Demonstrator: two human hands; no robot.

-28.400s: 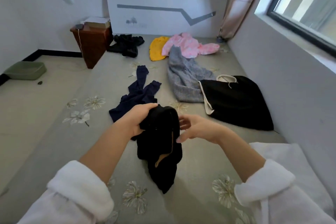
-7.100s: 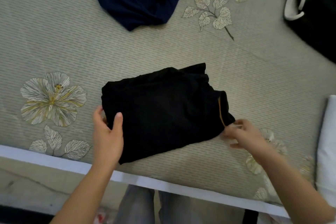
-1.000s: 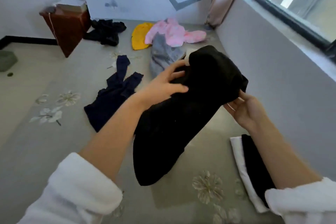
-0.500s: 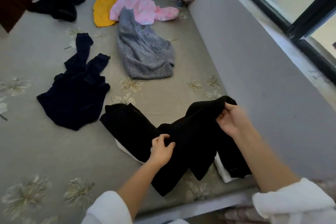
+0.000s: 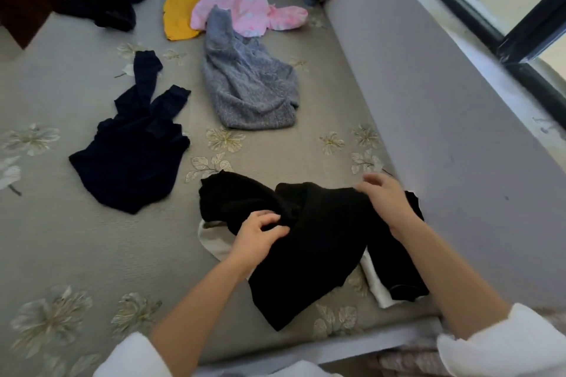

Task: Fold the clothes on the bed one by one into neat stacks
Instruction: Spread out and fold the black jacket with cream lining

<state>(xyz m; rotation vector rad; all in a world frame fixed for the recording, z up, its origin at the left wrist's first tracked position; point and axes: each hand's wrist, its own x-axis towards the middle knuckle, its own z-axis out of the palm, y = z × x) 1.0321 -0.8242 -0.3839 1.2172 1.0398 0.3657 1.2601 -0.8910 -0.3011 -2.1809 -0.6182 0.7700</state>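
Now black garment dropped onto bed, lower right of frame. Left hand pinches its middle; right hand let go, fingers loose. I reckon flattening comes next.

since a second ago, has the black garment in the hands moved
Yes: the black garment came down from mid-air onto the bed beside the wall.

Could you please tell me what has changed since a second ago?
The black garment, held up before, now lies on the bed over white cloth. The left hand still grips it; the right hand has let go, open above it. The navy garment and grey sweater lie unmoved.
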